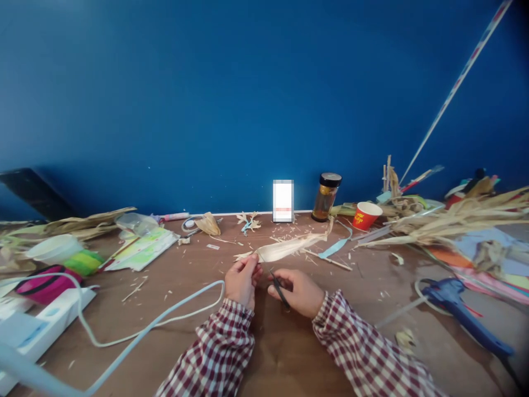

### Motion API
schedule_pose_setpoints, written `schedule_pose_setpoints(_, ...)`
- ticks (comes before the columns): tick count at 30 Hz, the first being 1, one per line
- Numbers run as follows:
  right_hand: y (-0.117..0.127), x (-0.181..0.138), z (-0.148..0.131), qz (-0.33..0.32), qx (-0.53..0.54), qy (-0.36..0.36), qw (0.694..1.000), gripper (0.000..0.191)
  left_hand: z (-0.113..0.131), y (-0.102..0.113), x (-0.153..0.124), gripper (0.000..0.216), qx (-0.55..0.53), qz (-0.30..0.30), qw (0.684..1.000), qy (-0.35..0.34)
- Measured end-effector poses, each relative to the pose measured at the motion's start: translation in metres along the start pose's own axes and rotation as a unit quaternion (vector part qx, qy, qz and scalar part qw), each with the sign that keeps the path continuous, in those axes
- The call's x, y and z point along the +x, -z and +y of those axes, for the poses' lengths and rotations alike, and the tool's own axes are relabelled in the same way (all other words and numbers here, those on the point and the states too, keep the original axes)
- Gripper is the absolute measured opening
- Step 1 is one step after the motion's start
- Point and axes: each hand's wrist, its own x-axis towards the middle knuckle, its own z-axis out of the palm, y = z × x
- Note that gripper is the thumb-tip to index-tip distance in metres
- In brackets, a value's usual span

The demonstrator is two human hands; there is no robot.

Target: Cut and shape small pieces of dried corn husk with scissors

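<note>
The left hand (243, 281) pinches one end of a pale husk strip (289, 248) between thumb and fingers. From there the strip runs out over the bench (276, 353), away to the right, its far end near a jar (326, 197) with a black lid. The right hand (297, 291) is closed around dark scissors (281, 291), their tips pointing toward the left hand, just beside the strip; how far the blades are parted is too small to tell. Both sleeves are checked in dark red and white.

Beyond the strip lie a folded husk piece (208, 223) and, to the right, a light blue ribbon (335, 248). A red paper cup (366, 216) stands near the jar. At the right, a heap of dried husks (450, 218) lies beyond a blue glue gun (458, 309). On the left are a white bowl (53, 248), a pink pouch (49, 285) and a white power strip (53, 322). Small husk scraps are scattered about.
</note>
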Motion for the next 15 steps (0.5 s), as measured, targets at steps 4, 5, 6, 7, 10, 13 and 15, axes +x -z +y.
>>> schedule_pose_setpoints(4, -0.0004, 0.0013, 0.0031, 0.01, 0.001, -0.004, 1.0, 0.033, -0.0005, -0.0002, -0.0006, 0.01, -0.001, 0.006, 1.0, 0.013)
schedule_pose_setpoints(5, -0.0005, 0.0015, 0.0038, 0.01, 0.004, -0.007, 1.0, 0.033, -0.0002, -0.0001, -0.0007, 0.009, 0.002, 0.007, 1.0, 0.017)
schedule_pose_setpoints(6, -0.0005, 0.0017, 0.0043, 0.009, 0.008, -0.011, 1.0, 0.034, 0.0, 0.0001, -0.0007, 0.009, 0.006, 0.007, 1.0, 0.02)
schedule_pose_setpoints(7, -0.0006, 0.0018, 0.0047, 0.008, 0.013, -0.012, 1.0, 0.034, 0.0002, 0.0003, -0.0006, 0.009, 0.012, 0.003, 1.0, 0.021)
schedule_pose_setpoints(10, -0.0011, 0.0021, 0.0058, 0.007, 0.025, -0.012, 1.0, 0.036, -0.0009, 0.0012, 0.0006, 0.013, 0.026, -0.004, 1.0, 0.006)
schedule_pose_setpoints(13, -0.0018, 0.0022, 0.0065, 0.006, 0.028, -0.011, 1.0, 0.036, -0.0036, 0.0022, 0.0031, 0.015, 0.033, -0.002, 0.999, -0.022)
schedule_pose_setpoints(15, -0.0022, 0.0022, 0.0065, 0.005, 0.028, -0.009, 1.0, 0.036, -0.0053, 0.0026, 0.0045, 0.015, 0.038, 0.002, 0.999, -0.029)
